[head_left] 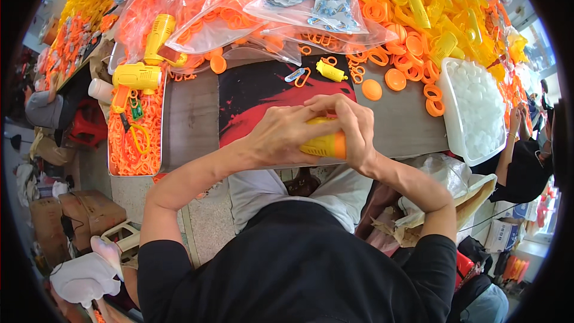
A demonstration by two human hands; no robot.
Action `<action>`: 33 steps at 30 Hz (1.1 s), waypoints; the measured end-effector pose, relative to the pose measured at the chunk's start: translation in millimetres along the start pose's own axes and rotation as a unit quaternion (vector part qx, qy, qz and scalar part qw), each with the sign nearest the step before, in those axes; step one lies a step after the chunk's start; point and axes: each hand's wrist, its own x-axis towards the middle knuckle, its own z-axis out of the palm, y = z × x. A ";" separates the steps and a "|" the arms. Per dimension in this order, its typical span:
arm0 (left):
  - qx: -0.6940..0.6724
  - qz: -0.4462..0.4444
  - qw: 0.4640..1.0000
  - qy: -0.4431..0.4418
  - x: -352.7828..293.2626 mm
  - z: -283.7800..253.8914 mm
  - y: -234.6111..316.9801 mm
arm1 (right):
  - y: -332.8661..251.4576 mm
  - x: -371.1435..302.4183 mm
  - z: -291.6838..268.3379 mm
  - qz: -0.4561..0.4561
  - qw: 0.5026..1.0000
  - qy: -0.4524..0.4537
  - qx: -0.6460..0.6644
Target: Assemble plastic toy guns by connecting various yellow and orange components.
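Both my hands are wrapped round a yellow plastic toy body (323, 145) with an orange end, held low over the near edge of the table. My left hand (276, 134) grips its left side, and my right hand (357, 131) closes over its top and the orange end. Part of the toy body is hidden by my fingers. Beyond my hands, a black and red mat (245, 87) carries a small yellow cylindrical part (330, 70), an orange clip (303, 78) and a small blue-and-silver piece (293, 75).
A tray of orange clips (149, 158) stands left, with yellow toy bodies (136, 76) on it. Orange round caps (371, 90) lie right of the mat; a white bin (451, 107) holds translucent pieces. Yellow parts and plastic bags (209, 30) pile up behind. Other people sit at both sides.
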 end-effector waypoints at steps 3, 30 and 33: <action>0.001 -0.018 1.000 -0.003 -19.4 -9.1 0.1 | -0.7 13.0 8.2 0.102 0.990 -0.045 0.089; -0.818 -0.165 0.443 0.329 -133.4 10.5 -4.5 | 131.5 36.9 -75.8 -0.010 0.852 0.210 -0.479; -0.814 -0.188 0.445 0.322 -132.3 12.3 0.8 | 133.6 49.8 -108.1 0.133 0.820 0.227 -0.509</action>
